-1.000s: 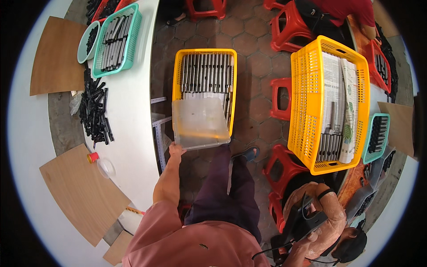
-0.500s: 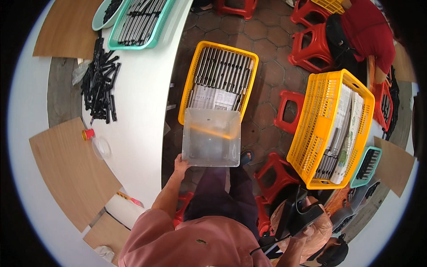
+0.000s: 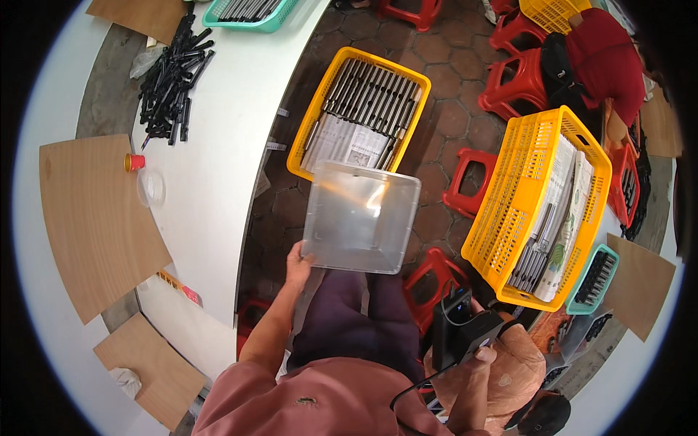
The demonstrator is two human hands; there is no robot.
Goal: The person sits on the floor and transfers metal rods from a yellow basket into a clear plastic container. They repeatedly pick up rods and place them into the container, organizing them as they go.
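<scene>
My left hand [image 3: 298, 264] grips the near left corner of a translucent plastic bin [image 3: 358, 221], held out in front of my legs. Nothing shows inside the bin. Its far edge overlaps the near end of a yellow crate [image 3: 300, 138] on the floor. Rows of dark metal rods [image 3: 371, 94] and sheets of newspaper [image 3: 342, 138] lie in that crate. At the lower right, my right hand [image 3: 483, 356] is closed on a black boxy device [image 3: 465, 330] with a cable running from it toward my body.
On the left, a white table [image 3: 211, 152] bears black tubes [image 3: 173, 83], a green basket [image 3: 273, 22] and a red cup [image 3: 134, 162]. To the right stand red stools [image 3: 469, 182] and a taller yellow crate [image 3: 502, 211]. A person in red [image 3: 603, 54] and one in peach [image 3: 520, 363] are close by.
The bin has swung somewhat to the right and tilted, still in my left hand. The black device has shifted slightly up and left with my right hand. The whole view has turned a little.
</scene>
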